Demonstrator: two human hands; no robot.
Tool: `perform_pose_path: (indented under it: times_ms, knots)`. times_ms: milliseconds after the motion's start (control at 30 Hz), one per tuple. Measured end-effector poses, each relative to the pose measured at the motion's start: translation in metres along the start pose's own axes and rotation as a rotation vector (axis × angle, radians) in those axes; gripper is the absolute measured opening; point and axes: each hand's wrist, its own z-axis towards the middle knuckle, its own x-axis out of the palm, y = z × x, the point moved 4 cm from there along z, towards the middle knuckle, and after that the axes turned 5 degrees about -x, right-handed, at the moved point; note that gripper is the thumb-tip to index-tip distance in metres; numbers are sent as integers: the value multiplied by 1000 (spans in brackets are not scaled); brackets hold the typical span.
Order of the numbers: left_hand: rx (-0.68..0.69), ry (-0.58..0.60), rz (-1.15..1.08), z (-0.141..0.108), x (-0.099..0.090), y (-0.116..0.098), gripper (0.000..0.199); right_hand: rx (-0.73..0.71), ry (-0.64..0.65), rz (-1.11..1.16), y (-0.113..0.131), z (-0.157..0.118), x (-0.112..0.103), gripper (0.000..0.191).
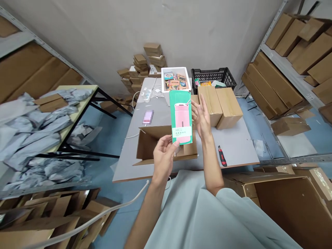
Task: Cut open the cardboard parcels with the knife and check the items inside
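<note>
My left hand (165,152) grips the lower end of a green product box (181,116) that has a pink bottle-shaped item printed on its front. The box stands upright in the air in front of me. Beside its right edge my right hand (202,119) is raised with the fingers spread; nothing shows in it. Behind and below the held box, an open cardboard box (147,140) sits on the grey table (160,119), partly hidden by my left hand and the product box.
At the table's back stand a white foam box (163,79) of small packs and a black crate (230,81). Two closed cartons (229,107) stand on the right, with a red-and-black cutter (222,156) nearer me. A blurred-out phone-like item (148,117) lies left. Carton-filled shelves flank the table.
</note>
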Motion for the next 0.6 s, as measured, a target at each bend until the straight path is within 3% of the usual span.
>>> perform_pose_path:
  times_ms: [200, 433, 500, 600]
  knots:
    - [66, -75, 60, 4, -12, -1, 64, -20, 16, -32, 6, -3, 4, 117]
    - [176, -98, 166, 8, -19, 6, 61, -64, -25, -71, 0, -1, 6, 117]
    - [270, -110, 248, 8, -18, 5, 56, -75, -28, -100, 4, -4, 8, 113]
    - [532, -154, 468, 0, -12, -2, 45, -93, 7, -177, 13, -9, 14, 103]
